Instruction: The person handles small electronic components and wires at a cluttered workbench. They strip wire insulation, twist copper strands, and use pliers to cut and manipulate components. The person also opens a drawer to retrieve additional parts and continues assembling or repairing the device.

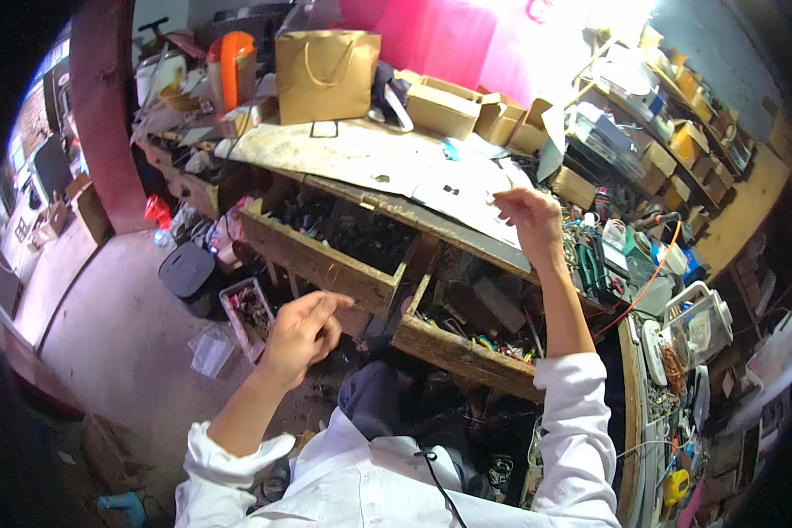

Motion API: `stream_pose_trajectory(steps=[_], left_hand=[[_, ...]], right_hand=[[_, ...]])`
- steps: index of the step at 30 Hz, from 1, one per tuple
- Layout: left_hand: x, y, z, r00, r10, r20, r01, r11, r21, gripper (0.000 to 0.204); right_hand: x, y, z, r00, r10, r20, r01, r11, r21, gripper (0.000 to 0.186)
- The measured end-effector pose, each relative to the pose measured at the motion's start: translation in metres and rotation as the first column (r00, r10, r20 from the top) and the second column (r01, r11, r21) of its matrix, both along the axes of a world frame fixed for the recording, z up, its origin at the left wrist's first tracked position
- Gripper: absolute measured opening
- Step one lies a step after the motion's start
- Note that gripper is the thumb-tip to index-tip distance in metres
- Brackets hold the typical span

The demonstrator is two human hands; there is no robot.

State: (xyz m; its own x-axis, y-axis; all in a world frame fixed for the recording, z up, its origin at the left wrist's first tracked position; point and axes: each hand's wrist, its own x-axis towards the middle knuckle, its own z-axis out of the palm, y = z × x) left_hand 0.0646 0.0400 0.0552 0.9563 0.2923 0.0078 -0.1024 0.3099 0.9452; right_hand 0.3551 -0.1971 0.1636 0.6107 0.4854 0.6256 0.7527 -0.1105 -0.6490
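My left hand (301, 336) is in front of the half-pulled left drawer (326, 255). Its fingers are bent and the fingertips come together toward the right; whatever they pinch, if anything, is too small to make out. Over the right part of the worktop (326, 154), my right hand (534, 222) is raised with its fingers curled in beside a bright white sheet (480, 198). Glare hides what its fingertips hold, if anything. A small black piece (451, 189) lies on the sheet, left of that hand.
A second open drawer (466, 352) holds wires and parts. Pliers (587, 264) and other tools crowd the right end. A brown paper bag (327, 77) and cardboard boxes (443, 106) stand at the back. A dark bin (187, 271) and a box of scraps (248, 317) are on the floor.
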Motion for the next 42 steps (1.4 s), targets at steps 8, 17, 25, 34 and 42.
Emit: stream_pose_trajectory(steps=[8, 17, 25, 34, 42], left_hand=[[0.037, -0.023, 0.012, 0.970, -0.232, 0.066, 0.241, 0.945, -0.221, 0.033], [0.018, -0.028, 0.005, 0.963, -0.228, -0.146, 0.252, 0.951, 0.179, 0.032], [-0.019, -0.015, -0.007, 0.940, -0.326, -0.105, 0.342, 0.910, 0.235, 0.027], [-0.073, 0.007, -0.043, 0.982, -0.043, -0.185, 0.037, 0.999, -0.034, 0.031], [-0.101, 0.015, -0.053, 0.975, 0.012, -0.220, -0.036, 0.994, -0.104, 0.027]], right_hand=[[-0.139, 0.046, -0.055, 0.919, 0.375, -0.120, -0.391, 0.907, -0.159, 0.009], [-0.139, 0.047, -0.079, 0.840, 0.360, -0.406, -0.400, 0.917, -0.013, 0.011], [-0.067, 0.036, -0.076, 0.784, 0.188, -0.592, -0.306, 0.946, -0.104, 0.015], [0.108, 0.010, -0.061, 0.729, -0.585, 0.357, 0.685, 0.611, -0.398, 0.050], [0.141, 0.000, -0.089, 0.719, -0.574, 0.392, 0.691, 0.648, -0.319, 0.016]])
